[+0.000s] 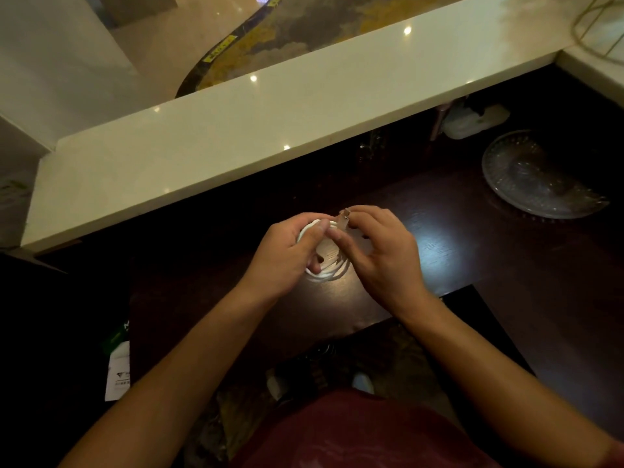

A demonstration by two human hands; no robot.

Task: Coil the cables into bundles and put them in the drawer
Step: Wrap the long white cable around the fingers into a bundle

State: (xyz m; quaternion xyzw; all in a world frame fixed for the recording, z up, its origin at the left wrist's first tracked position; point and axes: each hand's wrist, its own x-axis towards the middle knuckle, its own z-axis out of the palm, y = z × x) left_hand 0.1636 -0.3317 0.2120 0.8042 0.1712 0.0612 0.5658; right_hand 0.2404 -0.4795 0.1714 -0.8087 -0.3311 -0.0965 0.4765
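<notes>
Left hand (290,251) fingers curled round white cable coil (326,273), right hand (381,251) fingers pinching its plug (345,216)

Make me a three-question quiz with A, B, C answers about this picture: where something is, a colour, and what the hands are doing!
1. Where is the glass plate?
A. on the dark desk, far right
B. on the white counter
C. on the floor

2. What colour is the cable?
A. black
B. white
C. red

3. What is the left hand doing?
A. lying flat
B. pointing
C. holding the coil

Answers: 1 A, the glass plate sits on the dark desk. 2 B, the cable loops look white. 3 C, the left hand grips the coil while the right hand pinches its plug end.
</notes>
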